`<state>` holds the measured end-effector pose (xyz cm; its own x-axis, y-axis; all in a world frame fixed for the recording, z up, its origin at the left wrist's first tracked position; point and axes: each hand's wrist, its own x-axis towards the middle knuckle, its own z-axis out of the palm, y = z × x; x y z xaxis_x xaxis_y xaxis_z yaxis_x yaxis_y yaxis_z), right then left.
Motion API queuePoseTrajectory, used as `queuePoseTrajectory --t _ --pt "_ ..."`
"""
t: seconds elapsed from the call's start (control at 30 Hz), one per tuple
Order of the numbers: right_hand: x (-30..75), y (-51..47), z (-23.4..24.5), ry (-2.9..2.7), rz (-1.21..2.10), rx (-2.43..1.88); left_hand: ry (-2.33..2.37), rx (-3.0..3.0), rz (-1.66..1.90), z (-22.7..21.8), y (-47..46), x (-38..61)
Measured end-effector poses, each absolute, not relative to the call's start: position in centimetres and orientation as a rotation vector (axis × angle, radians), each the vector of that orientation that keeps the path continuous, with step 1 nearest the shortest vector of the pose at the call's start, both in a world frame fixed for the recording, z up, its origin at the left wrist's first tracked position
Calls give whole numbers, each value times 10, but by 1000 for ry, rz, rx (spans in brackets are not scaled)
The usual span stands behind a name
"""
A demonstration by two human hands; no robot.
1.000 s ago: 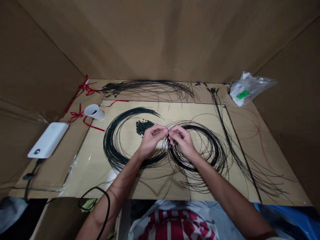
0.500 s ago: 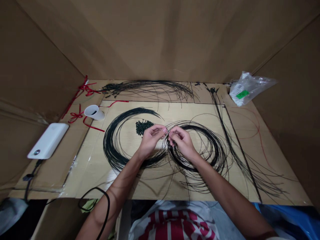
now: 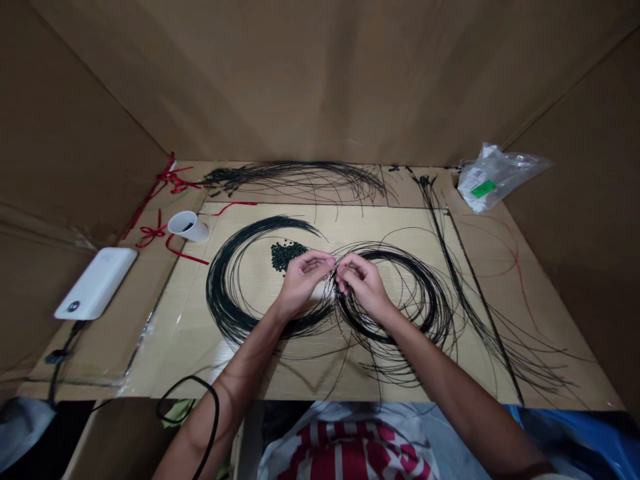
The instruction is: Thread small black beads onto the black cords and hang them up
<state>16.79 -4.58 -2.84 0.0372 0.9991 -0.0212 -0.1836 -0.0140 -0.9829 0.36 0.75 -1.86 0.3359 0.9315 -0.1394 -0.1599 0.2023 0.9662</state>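
Observation:
My left hand (image 3: 306,277) and my right hand (image 3: 364,279) meet fingertip to fingertip above the middle of the board, both pinched. Whatever lies between their fingertips is too small to make out. Thin dark strands run just beneath the fingers. Beside my left hand is a heap of small dark green beads (image 3: 286,256), partly covered by the hand. A thick open coil of dark strands (image 3: 219,287) curves around that heap and passes under my left wrist. Under and to the right of my right hand lies a looser ring of black strands (image 3: 431,293).
A white cup (image 3: 193,227) with dark bits inside leans at the left, near red ribbons (image 3: 153,230). A white power bank (image 3: 97,283) with a cable sits far left. More strands (image 3: 310,175) lie along the back and a bundle (image 3: 453,267) at right. A plastic bag (image 3: 497,177) stands back right.
Almost nothing differs. Both hands keep their pinch at the same spot, with only a slight shift of the fingers.

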Motion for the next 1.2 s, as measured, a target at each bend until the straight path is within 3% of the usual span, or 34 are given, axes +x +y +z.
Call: queuePoseTrajectory --t 0.53,0.9,1.2 --pt "164 -45 -31 -1032 1208 -1111 912 1169 962 -27 8 2" --pt "162 -47 -33 -1144 1067 -1229 880 2002 1030 -3 11 -16" --pt "159 -49 -28 -1263 887 -1336 872 2161 1051 -5 10 -17"
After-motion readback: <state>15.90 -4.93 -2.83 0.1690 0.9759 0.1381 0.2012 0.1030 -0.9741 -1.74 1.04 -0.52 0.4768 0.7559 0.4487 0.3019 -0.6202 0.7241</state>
